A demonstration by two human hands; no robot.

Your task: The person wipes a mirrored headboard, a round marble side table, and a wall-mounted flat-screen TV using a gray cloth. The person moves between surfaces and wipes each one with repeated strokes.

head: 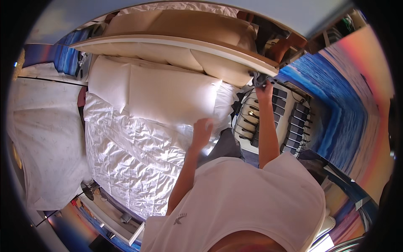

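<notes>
My right hand (265, 90) grips a bunched grey cloth (262, 79) at the right end of the padded headboard (167, 56). The cloth touches or nearly touches the headboard's corner. My left hand (203, 129) is over the bed, its fingers apart and slightly blurred, with nothing seen in it. Near it lies a large white pillow (171, 94), and a smaller white pillow (110, 80) is to the left. A shiny, wrinkled quilted cover (138, 163) is spread over the bed.
Right of the bed stands a light-coloured surface (245, 123) with rows of black devices (296, 121) and many cables. A sheet-covered piece (47, 135) stands at the left. A small fan (87, 191) and an open-topped drawer or shelf (110, 217) are beyond the bed's foot.
</notes>
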